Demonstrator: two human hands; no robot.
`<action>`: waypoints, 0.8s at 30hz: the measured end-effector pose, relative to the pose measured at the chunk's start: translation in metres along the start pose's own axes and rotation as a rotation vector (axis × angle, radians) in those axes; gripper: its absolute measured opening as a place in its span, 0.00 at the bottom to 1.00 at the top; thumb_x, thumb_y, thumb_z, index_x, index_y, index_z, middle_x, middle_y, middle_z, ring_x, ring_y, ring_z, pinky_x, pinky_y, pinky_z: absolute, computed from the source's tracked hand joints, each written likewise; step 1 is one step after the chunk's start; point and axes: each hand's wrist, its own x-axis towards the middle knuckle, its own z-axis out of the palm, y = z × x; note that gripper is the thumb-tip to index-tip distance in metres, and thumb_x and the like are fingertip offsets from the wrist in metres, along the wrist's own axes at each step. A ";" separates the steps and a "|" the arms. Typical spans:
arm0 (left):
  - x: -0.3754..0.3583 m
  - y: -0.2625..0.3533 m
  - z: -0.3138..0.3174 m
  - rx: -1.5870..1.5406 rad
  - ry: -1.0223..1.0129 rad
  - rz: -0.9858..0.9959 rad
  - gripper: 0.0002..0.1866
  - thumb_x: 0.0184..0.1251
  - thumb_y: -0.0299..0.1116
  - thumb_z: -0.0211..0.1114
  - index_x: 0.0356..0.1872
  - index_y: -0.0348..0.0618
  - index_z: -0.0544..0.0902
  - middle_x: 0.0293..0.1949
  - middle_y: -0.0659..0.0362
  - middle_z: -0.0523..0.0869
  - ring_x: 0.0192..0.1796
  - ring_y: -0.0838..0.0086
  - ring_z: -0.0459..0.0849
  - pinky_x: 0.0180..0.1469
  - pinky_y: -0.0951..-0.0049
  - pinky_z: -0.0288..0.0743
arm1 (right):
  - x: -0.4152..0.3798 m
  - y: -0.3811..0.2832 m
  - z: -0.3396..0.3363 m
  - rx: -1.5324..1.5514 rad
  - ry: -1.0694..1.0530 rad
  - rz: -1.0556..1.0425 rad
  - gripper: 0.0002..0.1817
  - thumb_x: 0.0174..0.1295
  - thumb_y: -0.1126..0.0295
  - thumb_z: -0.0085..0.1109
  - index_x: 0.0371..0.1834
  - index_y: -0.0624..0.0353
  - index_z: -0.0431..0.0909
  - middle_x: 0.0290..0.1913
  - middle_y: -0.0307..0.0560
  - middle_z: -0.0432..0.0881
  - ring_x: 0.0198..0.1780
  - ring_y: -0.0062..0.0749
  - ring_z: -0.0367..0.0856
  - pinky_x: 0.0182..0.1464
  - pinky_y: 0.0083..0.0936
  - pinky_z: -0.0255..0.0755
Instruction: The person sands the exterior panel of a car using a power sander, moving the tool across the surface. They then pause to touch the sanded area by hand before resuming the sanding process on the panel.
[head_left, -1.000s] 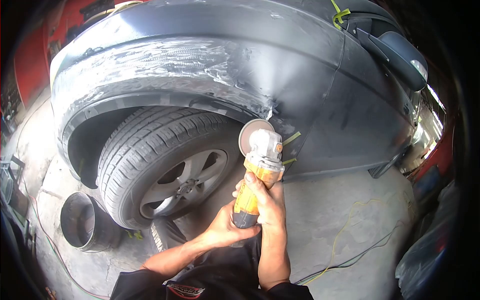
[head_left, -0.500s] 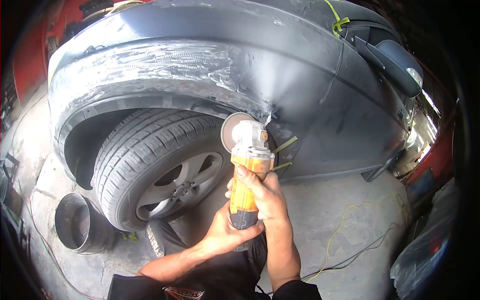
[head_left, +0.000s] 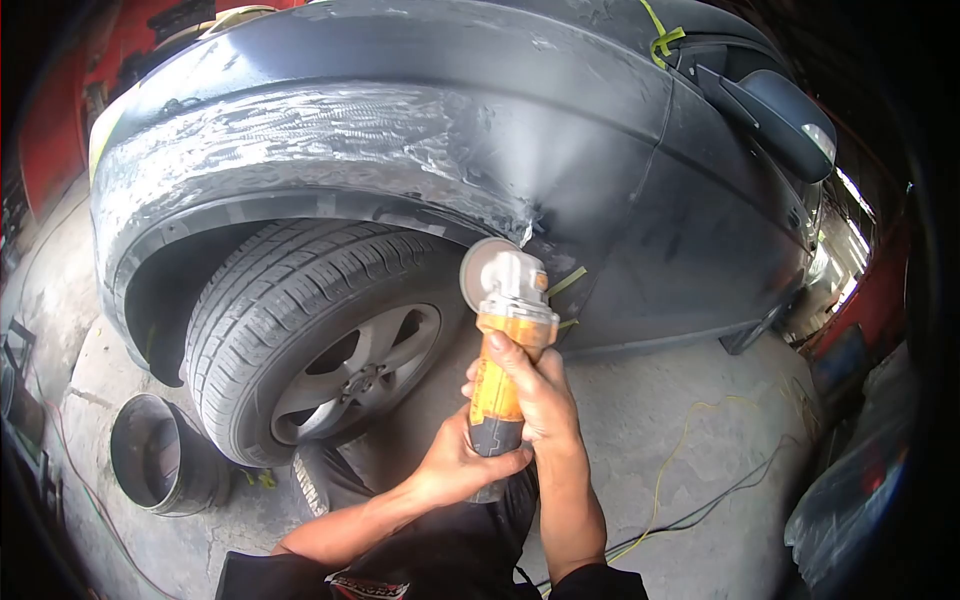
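Observation:
A yellow and black angle grinder (head_left: 497, 385) with a silver head is held upright in front of me. My left hand (head_left: 450, 465) wraps round its black lower end. Higher up, my right hand (head_left: 535, 393) grips the yellow body, thumb along its front. The round disc (head_left: 484, 275) at the tool's top is near the lower edge of a dark car fender (head_left: 590, 160); whether they touch I cannot tell. Bare, scratched metal (head_left: 340, 125) shows above the wheel arch, and a creased dent (head_left: 528, 222) lies just above the disc.
The car's tire (head_left: 290, 310) is left of the tool. A black bucket (head_left: 165, 455) stands on the concrete floor at the lower left. Cables (head_left: 685, 520) run over the floor on the right. A side mirror (head_left: 780, 115) juts out at the upper right.
The grinder and both my hands have shifted slightly to the right relative to the wheel. The car appears slightly further left in the view. My grip is the same.

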 end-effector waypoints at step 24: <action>0.007 0.004 -0.003 0.051 0.105 0.093 0.21 0.55 0.24 0.75 0.51 0.38 0.78 0.42 0.65 0.84 0.43 0.82 0.82 0.47 0.77 0.77 | 0.014 -0.007 0.010 -0.091 -0.128 -0.028 0.27 0.62 0.56 0.74 0.55 0.64 0.78 0.32 0.47 0.84 0.31 0.30 0.86 0.36 0.27 0.83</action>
